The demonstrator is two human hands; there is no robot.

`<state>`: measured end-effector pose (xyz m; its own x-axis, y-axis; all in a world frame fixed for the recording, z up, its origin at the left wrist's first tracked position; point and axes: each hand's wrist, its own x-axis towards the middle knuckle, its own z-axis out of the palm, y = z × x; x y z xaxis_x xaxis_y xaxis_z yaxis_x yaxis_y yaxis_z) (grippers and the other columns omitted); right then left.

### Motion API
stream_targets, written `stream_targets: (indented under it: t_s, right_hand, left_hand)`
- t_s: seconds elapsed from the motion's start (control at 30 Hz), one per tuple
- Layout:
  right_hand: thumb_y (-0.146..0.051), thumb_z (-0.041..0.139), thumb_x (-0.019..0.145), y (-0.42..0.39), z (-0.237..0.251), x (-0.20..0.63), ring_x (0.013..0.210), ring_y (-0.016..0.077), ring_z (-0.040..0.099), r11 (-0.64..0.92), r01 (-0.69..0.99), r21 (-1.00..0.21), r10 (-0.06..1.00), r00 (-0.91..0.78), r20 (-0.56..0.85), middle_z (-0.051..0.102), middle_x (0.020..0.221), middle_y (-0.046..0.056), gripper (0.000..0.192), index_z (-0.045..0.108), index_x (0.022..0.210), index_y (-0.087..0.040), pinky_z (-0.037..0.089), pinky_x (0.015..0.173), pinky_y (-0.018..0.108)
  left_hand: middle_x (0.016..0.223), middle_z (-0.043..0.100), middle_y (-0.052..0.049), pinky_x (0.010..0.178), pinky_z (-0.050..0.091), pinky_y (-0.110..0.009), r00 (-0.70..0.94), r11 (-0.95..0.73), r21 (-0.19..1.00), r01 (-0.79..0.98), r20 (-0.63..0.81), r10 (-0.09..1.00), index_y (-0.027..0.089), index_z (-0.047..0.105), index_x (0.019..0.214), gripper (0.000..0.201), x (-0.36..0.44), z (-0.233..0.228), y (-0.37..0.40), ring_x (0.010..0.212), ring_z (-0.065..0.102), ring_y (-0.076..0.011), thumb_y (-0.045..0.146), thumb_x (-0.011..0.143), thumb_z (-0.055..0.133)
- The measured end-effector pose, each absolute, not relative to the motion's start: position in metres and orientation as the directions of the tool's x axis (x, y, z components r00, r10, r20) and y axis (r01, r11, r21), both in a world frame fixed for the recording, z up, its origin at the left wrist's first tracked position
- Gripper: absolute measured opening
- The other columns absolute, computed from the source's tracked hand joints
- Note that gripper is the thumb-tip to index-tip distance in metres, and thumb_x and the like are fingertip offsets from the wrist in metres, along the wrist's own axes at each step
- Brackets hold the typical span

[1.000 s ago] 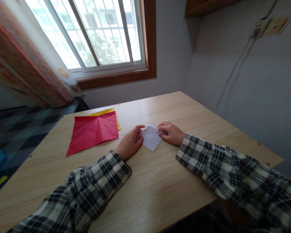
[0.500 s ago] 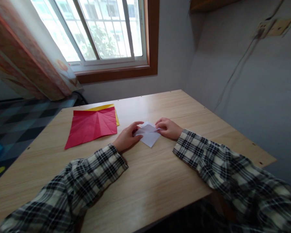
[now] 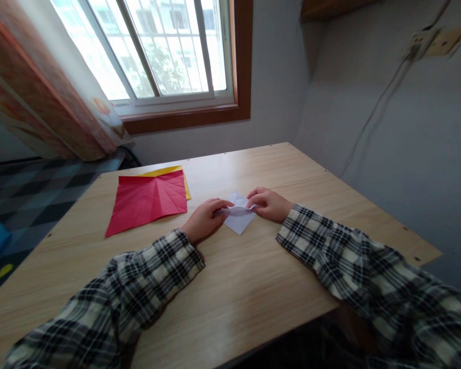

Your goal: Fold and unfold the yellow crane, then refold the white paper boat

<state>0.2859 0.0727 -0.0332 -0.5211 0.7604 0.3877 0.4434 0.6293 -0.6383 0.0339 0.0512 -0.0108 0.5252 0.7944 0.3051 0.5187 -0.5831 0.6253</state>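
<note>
A small folded sheet of white paper (image 3: 239, 222) lies on the wooden table, one corner pointing toward me. Across its middle a flap stands slightly raised. My left hand (image 3: 205, 218) pinches the left end of this flap, thumb and fingers close together. At the right end, my right hand (image 3: 271, 204) grips the paper between thumb and curled fingers. Part of the paper's left and right corners is hidden under my fingers.
A creased red sheet (image 3: 149, 202) lies left of my hands, partly over a yellow sheet (image 3: 188, 190). The table (image 3: 292, 266) has its back edge near a wall and window. A cable (image 3: 374, 110) hangs from a socket at right.
The raised white flap has come down toward me and looks narrower. My left fingers have moved right along its edge, while my right hand has stayed nearly in place.
</note>
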Motion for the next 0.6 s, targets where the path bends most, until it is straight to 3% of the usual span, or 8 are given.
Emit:
stream_targets:
  t_s: [0.17, 0.43, 0.6]
  right_hand:
    - [-0.005, 0.064, 0.076, 0.071, -0.036, 0.289, 0.105, 0.018, 0.061, 0.645, 0.445, -0.621, 0.746, -0.541, 0.388, 0.062, 0.112, 0.006, 0.027, 0.078, 0.088, -0.024, 0.049, 0.099, 0.039]
    - [-0.001, 0.057, 0.079, 0.073, -0.035, 0.295, 0.111, 0.0184, 0.061, 0.728, 0.413, -0.547, 0.658, -0.645, 0.39, 0.064, 0.12, 0.007, 0.037, 0.077, 0.1, -0.025, 0.047, 0.104, 0.04]
    - [-0.004, 0.058, 0.081, 0.07, -0.031, 0.297, 0.108, 0.0177, 0.062, 0.733, 0.415, -0.539, 0.648, -0.667, 0.367, 0.066, 0.119, 0.007, 0.035, 0.076, 0.103, -0.025, 0.05, 0.1, 0.039]
  left_hand:
    - [0.093, 0.066, -0.007, 0.086, 0.048, -0.037, 0.595, -0.672, 0.5, 0.546, 0.333, 0.731, 0.023, 0.074, 0.104, 0.029, 0.037, -0.011, 0.05, 0.087, 0.058, -0.02, 0.016, 0.084, 0.053]
    - [0.091, 0.061, -0.008, 0.081, 0.047, -0.037, 0.678, -0.756, 0.285, 0.589, 0.334, 0.655, 0.024, 0.074, 0.109, 0.038, 0.039, -0.012, 0.048, 0.087, 0.056, -0.0217, 0.009, 0.085, 0.048]
    - [0.092, 0.059, -0.008, 0.083, 0.047, -0.037, 0.7, -0.77, 0.214, 0.601, 0.324, 0.637, 0.025, 0.071, 0.114, 0.037, 0.04, -0.011, 0.046, 0.089, 0.054, -0.0223, 0.013, 0.087, 0.048]
